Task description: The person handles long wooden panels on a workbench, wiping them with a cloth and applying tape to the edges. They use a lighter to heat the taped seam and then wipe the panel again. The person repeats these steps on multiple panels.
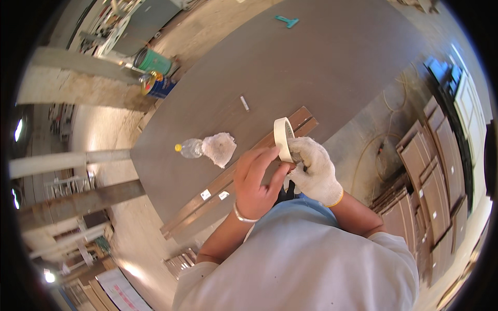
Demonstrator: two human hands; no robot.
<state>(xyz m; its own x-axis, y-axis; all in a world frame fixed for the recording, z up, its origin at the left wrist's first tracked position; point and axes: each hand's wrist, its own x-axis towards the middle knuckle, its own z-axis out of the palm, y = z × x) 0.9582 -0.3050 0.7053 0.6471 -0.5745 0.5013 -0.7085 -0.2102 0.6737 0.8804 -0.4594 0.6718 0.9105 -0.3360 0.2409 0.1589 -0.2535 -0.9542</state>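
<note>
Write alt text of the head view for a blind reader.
A gloved right hand holds a cream tape roll, the bare left hand touching it, near brown boards on a table. A clear bottle lies beside a pale cloth-like bundle.

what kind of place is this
Probably a workshop, perhaps for woodwork or panel-making: many flat brown panels are stacked at the right, and two long brown strips lie on a broad dark worktop.

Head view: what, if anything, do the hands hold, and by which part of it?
A tape roll: the right hand grips its near side; the left hand is at its near edge, whether gripping cannot be told.
</note>
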